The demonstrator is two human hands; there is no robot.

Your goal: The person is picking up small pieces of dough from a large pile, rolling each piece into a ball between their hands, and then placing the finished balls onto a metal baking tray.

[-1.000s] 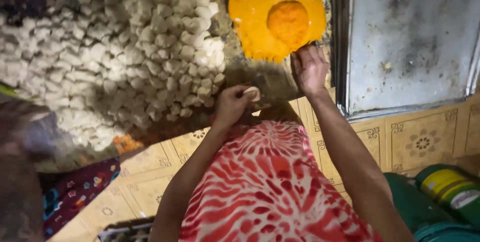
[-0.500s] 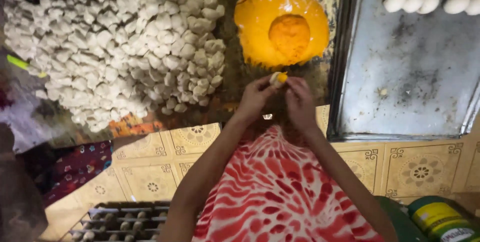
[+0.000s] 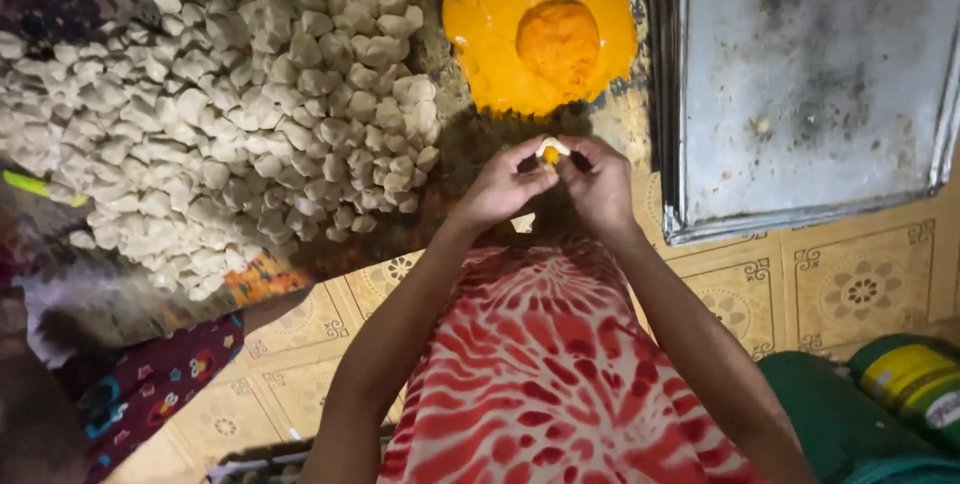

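Both my hands pinch one dough piece (image 3: 549,151).
My left hand (image 3: 503,187) and right hand (image 3: 598,184) grip it together, just below the orange filling mound (image 3: 558,39).

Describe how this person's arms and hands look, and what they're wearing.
Both arms are bare from hand to upper arm: no sleeve, glove, watch or bracelet shows on the left hand or the right hand. No rings can be made out. The garment below the arms is red with white tie-dye streaks.
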